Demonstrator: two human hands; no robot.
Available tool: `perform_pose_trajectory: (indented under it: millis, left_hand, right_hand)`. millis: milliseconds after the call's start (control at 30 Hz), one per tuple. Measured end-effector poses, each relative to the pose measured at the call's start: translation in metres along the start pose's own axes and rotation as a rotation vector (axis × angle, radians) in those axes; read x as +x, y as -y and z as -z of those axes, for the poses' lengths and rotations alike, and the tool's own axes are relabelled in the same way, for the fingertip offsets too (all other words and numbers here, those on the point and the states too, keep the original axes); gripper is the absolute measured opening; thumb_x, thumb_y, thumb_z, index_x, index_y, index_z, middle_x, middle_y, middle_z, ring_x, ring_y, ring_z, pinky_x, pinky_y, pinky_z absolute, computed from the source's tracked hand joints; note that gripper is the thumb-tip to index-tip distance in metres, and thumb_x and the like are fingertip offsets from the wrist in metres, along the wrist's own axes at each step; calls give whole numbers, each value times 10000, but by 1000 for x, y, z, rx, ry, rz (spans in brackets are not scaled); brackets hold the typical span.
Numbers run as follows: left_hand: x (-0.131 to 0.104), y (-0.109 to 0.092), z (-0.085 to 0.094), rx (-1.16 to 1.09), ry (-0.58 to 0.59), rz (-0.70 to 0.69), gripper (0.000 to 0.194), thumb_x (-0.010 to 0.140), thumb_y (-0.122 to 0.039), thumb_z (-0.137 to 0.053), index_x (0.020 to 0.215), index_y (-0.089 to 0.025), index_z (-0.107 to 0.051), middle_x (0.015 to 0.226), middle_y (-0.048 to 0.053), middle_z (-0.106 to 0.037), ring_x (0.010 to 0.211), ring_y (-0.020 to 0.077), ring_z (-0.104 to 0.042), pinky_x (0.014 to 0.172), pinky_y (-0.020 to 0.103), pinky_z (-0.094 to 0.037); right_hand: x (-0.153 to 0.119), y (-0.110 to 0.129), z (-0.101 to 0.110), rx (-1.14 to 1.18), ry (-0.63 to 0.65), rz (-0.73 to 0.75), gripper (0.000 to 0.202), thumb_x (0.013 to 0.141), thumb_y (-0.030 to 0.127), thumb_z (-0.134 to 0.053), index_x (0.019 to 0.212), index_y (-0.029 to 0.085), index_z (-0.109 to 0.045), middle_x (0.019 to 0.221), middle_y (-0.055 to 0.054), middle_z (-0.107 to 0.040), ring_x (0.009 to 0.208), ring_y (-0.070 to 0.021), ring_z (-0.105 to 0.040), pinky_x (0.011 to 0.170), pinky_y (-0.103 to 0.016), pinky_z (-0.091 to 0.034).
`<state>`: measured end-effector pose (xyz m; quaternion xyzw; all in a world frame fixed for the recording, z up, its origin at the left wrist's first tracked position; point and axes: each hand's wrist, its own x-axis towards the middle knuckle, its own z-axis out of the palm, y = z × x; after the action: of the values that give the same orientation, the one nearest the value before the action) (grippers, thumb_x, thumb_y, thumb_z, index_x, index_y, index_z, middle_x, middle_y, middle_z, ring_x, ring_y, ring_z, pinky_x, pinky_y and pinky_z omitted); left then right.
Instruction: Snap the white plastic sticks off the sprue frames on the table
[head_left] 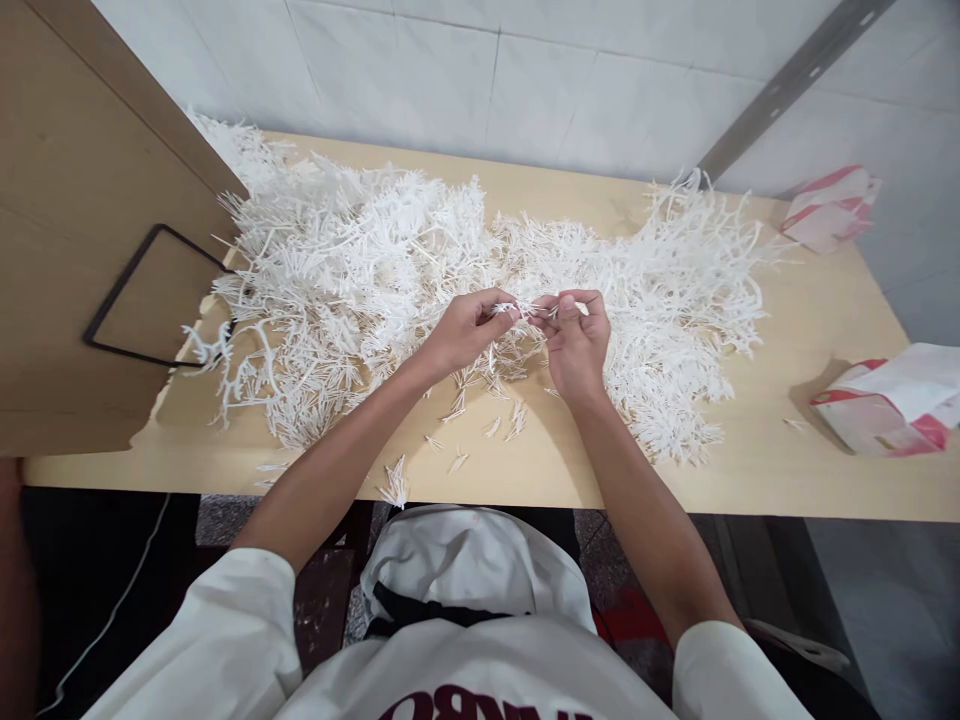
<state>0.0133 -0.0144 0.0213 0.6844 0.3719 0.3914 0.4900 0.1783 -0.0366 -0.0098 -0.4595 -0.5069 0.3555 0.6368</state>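
In the head view my left hand (474, 325) is closed, thumb against fingers, on a small bunch of thin white branching sprigs (507, 308). Close on its right, my right hand (577, 335) pinches at the stems of the same bunch, thumb over the fingers; its fingertips partly hide what they grip. Both hands are raised just above the near side of a heap of white branching sprigs (390, 250). More of these sprigs spread in a second heap (667, 290) on the right. A few loose sprigs (516, 420) lie on the wood below my hands.
A pale wooden table (795, 330) carries the heaps, with a white tiled wall (450, 80) behind. On the left stands a brown board (97, 220) with a black wire frame (124, 290). Two red-and-white packets (892, 400) sit at the right.
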Motion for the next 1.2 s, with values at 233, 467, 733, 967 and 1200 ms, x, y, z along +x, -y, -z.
perform_pose_trajectory:
  millis: [233, 467, 733, 967, 1200]
  left_hand:
    - [-2, 4, -4, 134, -41, -63, 226, 827, -406, -590, 841, -186, -639, 602, -39, -463, 526, 75, -346, 524, 231, -295]
    - [-6, 0, -7, 365, -90, -95, 236, 831, -343, -561, 661, -180, -540, 521, -52, -372, 504, 81, -306, 526, 244, -261]
    - [-11, -9, -16, 584, -108, -21, 222, 824, -226, -475, 922, -194, -672, 626, -6, -585, 526, 117, -430, 571, 260, -310]
    - [-20, -15, -25, 822, -99, 1, 305, 869, -209, -404, 1034, -227, -660, 690, 22, -658, 617, 172, -585, 623, 273, -365]
    - [-10, -3, -8, 809, -255, 45, 325, 878, -227, -434, 1124, -205, -645, 684, 22, -668, 593, 142, -548, 627, 257, -366]
  right_hand:
    - [0, 13, 3, -284, 179, 66, 306, 885, 515, -528, 999, 256, -646, 984, -22, -693, 890, -138, -659, 758, -283, -538]
    - [-8, 10, -1, -620, 123, 274, 340, 918, 496, -482, 783, 231, -647, 751, -13, -634, 728, -150, -583, 707, -315, -455]
    - [-16, 5, -12, -1067, -113, 476, 386, 975, 423, -368, 678, 228, -520, 672, -32, -534, 709, -184, -503, 742, -360, -361]
    - [-15, 5, -13, -1257, -89, 527, 383, 994, 363, -316, 678, 212, -472, 673, -36, -519, 705, -180, -493, 697, -345, -324]
    - [-16, 10, -6, -989, -172, 510, 384, 984, 381, -351, 661, 214, -473, 634, -8, -473, 671, -157, -488, 706, -338, -380]
